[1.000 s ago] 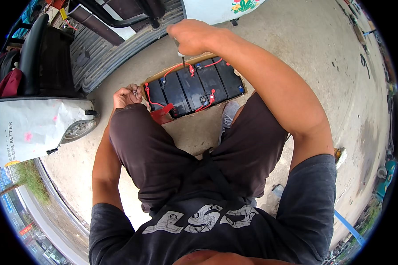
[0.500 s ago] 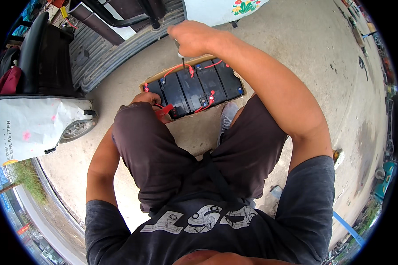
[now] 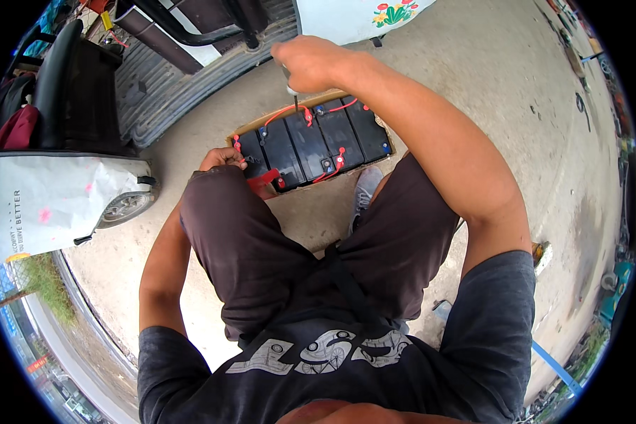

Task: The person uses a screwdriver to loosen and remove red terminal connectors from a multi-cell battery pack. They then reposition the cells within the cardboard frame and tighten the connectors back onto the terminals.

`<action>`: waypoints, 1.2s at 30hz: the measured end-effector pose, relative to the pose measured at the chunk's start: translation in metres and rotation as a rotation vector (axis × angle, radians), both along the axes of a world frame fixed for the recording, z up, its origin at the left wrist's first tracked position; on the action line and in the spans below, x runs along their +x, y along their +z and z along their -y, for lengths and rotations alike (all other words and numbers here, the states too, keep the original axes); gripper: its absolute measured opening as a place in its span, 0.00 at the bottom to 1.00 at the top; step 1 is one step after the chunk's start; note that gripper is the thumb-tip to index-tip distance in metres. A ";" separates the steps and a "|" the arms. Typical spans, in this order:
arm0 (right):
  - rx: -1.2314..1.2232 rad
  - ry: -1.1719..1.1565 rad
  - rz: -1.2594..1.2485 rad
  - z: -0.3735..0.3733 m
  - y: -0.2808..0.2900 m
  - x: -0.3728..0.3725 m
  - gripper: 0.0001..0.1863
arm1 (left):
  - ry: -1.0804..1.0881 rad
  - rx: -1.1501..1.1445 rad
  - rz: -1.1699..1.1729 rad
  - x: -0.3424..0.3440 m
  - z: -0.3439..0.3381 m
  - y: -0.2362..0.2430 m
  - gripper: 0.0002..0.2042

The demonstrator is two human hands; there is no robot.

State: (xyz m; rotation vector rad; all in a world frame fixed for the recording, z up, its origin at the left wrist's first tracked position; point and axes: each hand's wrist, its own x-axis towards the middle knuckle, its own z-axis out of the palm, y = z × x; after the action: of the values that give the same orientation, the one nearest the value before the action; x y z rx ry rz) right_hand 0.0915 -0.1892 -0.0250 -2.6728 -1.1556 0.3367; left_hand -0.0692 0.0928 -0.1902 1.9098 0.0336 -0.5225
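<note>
- Head view: I see black box-shaped batteries [image 3: 302,147] in a tan cardboard box [image 3: 251,126] on the grey concrete floor [image 3: 473,85], long axis left-right.
- Left hand [image 3: 222,160] is nearer, at their left end, fingers half-curled; hold unclear.
- Right hand [image 3: 309,65] wraps a thin-shafted screwdriver [image 3: 292,90] above the far side.
- Red wires [image 3: 340,162] cross glossy tops.

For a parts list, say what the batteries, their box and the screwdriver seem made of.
Batteries: likely hard plastic casings, black, with a faint sheen on their flat tops.
Box: probably cardboard, matt tan, with a ragged rim.
Screwdriver: shaft likely metal, thin, straight and dark; handle mostly hidden in the right hand, so unclear.
</note>
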 end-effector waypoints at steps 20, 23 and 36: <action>-0.016 0.013 -0.001 -0.003 0.008 -0.005 0.15 | 0.743 -0.317 0.223 -0.013 -0.009 -0.016 0.16; 0.023 -0.008 0.010 0.001 -0.001 -0.002 0.15 | 0.747 -0.467 0.395 0.019 -0.015 0.057 0.17; -0.033 0.022 -0.007 -0.003 0.009 -0.010 0.17 | 0.504 0.484 0.422 0.004 -0.089 0.013 0.20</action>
State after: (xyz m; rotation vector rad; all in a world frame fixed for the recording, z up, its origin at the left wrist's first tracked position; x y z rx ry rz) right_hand 0.0818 -0.1863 -0.0164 -2.6868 -1.1887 0.3722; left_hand -0.0655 0.1822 -0.1771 2.3365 0.3846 0.2581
